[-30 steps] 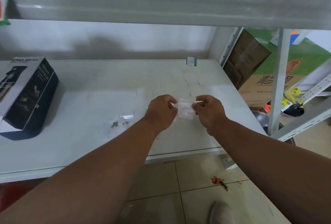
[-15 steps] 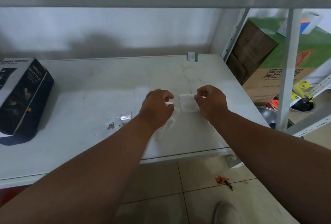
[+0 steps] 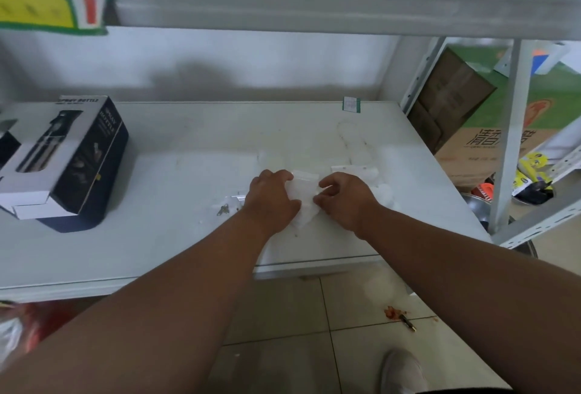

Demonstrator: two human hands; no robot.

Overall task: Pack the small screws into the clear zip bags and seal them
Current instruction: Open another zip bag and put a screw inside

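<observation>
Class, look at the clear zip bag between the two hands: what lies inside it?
The clear zip bag looks pale and see-through between the left hand and right hand; no screws show inside. Fingers cover its edges, so those parts stay hidden. Loose screws lie on the table.

head view | worn at head height | faces forward and down | close over white surface [image 3: 188, 236] | floor [image 3: 283, 315] below | single view only

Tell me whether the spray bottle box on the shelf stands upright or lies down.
Lying down. The spray bottle box rests on its long side on the white shelf, window panel facing up, end flap toward the camera.
</observation>
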